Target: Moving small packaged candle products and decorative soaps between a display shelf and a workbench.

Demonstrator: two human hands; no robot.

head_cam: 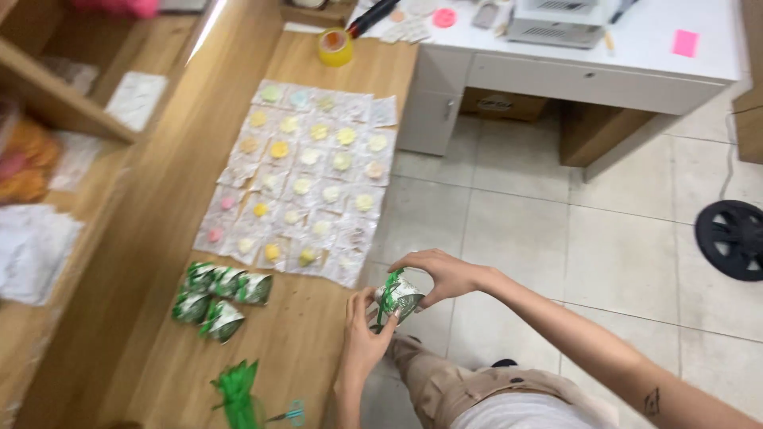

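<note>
Both hands meet just past the counter's edge, over the tiled floor (517, 230): the left hand (362, 338) cups a small green-and-white wrapped packet (397, 295) from below with fingers curled against it, and the right hand (445, 274) closes over it from above, fingertips at the green ribbon on top.

Starting from the left, wooden shelves (56, 103) hold blurred white and orange packages. On the wooden counter (302, 342) lies a cluster of finished green-and-white packets (218, 298), touching one another, and nearer the camera a bundle of green ribbon strips (237, 389) with small scissors (290, 413) just beside it. Farther back, clear square wrappers (306, 179) lie in neat rows, each with a small round pastel piece in yellow, green, pink or white at its middle. Beyond them stands a yellow roll of tape (335, 48). To the right, a white desk (604, 75) carries a grey machine (556, 20) and a pink note (685, 42). A black wheel (731, 238) sits at the far right.
</note>
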